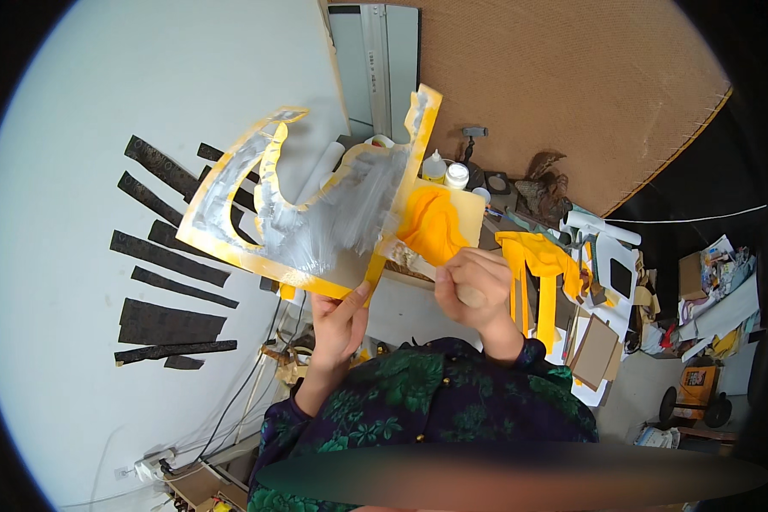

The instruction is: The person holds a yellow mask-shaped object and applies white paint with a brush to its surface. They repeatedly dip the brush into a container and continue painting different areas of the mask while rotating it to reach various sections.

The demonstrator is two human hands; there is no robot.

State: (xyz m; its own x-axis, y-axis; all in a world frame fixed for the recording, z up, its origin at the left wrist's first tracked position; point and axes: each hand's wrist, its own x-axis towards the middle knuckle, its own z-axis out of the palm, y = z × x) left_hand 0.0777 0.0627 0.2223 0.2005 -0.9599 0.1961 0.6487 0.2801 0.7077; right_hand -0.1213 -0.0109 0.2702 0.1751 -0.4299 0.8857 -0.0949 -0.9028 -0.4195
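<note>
tool handle (469, 296) partly hidden, brown board (563, 85) cropped

A table (491, 225) carries a bottle (434, 169), jar (457, 177) (white).

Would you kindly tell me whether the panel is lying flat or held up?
Held up: the left hand grips the panel by its lower edge, its grey-smeared face showing.

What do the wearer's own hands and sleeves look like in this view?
The left hand and right hand are ungloved, with no ring or watch that I can make out. The left sleeve and right sleeve are dark purplish fabric, matching the top, which has green leaf-and-flower patterns and small gold-coloured buttons.
</note>
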